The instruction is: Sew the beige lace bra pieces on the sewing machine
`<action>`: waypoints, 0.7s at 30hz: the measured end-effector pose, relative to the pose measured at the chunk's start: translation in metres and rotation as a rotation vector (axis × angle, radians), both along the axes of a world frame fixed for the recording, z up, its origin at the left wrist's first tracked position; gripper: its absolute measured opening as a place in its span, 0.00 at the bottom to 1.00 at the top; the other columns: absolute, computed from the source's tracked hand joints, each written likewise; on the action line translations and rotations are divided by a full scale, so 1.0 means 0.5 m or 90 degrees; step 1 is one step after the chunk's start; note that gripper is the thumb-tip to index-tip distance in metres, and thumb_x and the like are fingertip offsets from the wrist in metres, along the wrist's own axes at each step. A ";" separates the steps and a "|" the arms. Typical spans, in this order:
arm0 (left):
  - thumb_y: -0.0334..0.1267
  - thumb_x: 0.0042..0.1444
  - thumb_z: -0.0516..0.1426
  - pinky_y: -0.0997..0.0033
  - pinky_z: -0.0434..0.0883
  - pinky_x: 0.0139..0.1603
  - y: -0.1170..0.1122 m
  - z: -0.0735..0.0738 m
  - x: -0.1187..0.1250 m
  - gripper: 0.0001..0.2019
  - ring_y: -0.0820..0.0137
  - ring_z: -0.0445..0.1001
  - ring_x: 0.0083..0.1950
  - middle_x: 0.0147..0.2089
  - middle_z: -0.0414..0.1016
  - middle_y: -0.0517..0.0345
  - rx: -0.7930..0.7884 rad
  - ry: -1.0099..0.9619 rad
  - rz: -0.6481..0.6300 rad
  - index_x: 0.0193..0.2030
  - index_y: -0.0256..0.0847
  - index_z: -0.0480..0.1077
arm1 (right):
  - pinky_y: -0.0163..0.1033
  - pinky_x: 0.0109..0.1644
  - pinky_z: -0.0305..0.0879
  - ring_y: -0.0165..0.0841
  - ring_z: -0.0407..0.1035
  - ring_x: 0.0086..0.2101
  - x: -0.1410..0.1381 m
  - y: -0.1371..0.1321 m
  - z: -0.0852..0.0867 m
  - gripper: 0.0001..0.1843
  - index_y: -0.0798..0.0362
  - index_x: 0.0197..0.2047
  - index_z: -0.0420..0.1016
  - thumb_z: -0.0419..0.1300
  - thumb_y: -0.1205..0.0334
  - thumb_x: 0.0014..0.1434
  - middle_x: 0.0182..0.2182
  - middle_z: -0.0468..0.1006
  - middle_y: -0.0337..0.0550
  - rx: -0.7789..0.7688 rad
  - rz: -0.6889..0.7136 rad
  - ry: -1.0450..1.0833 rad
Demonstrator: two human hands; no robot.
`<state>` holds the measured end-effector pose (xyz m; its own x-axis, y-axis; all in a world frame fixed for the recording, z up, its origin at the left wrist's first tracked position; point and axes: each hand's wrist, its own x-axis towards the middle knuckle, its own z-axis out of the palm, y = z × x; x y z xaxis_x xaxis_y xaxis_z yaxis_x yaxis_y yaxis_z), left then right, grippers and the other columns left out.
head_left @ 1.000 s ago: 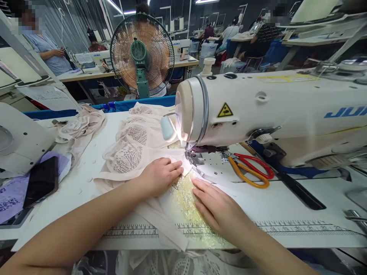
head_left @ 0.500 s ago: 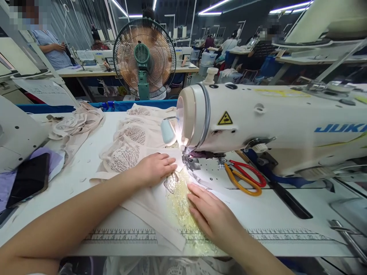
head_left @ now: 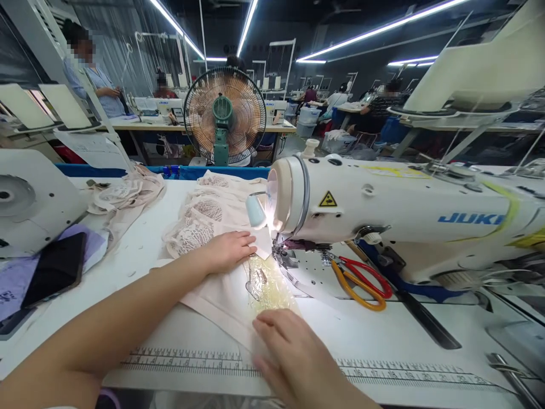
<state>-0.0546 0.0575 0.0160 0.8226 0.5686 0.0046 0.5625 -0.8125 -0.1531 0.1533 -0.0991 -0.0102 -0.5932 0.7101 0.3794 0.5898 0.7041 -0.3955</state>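
My left hand (head_left: 230,250) lies flat, fingers stretched out, on beige lace fabric (head_left: 221,289) just left of the presser foot (head_left: 284,258) of a white sewing machine (head_left: 404,210). My right hand (head_left: 293,358) rests palm down, fingers loosely together, on the near end of the same fabric by the table's front edge, beside a strip of shiny yellowish lace (head_left: 266,284). Neither hand grips anything. The machine's lamp lights the needle area.
Red and orange scissors (head_left: 361,275) lie on the machine bed to the right. A stack of lace bra pieces (head_left: 204,213) lies behind my left hand, with more (head_left: 128,196) farther left. A black phone (head_left: 53,270) sits at the left. A fan (head_left: 225,116) stands behind; other people work at far tables.
My right hand has slid back toward me along the fabric, away from the presser foot. My left hand stayed on the fabric. The view has tilted upward.
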 end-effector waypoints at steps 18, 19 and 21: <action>0.32 0.58 0.47 0.67 0.70 0.41 -0.211 0.173 -0.149 0.13 0.64 0.74 0.42 0.41 0.76 0.56 -0.118 -0.198 0.482 0.41 0.42 0.72 | 0.37 0.31 0.71 0.36 0.74 0.32 0.014 0.003 0.047 0.13 0.48 0.41 0.70 0.47 0.69 0.60 0.33 0.78 0.43 -0.005 -0.013 0.064; 0.33 0.57 0.47 0.68 0.70 0.41 -0.212 0.192 -0.135 0.13 0.65 0.74 0.42 0.41 0.76 0.57 -0.201 -0.261 0.488 0.41 0.42 0.72 | 0.39 0.34 0.72 0.37 0.74 0.34 0.007 -0.002 0.051 0.11 0.49 0.44 0.69 0.49 0.65 0.61 0.36 0.78 0.45 -0.001 -0.018 0.065; 0.32 0.56 0.46 0.70 0.71 0.38 -0.210 0.212 -0.109 0.14 0.67 0.74 0.40 0.40 0.77 0.57 -0.393 -0.380 0.518 0.43 0.41 0.71 | 0.42 0.39 0.73 0.42 0.73 0.40 -0.012 -0.013 0.052 0.18 0.52 0.52 0.65 0.55 0.58 0.58 0.43 0.77 0.51 0.049 -0.001 0.058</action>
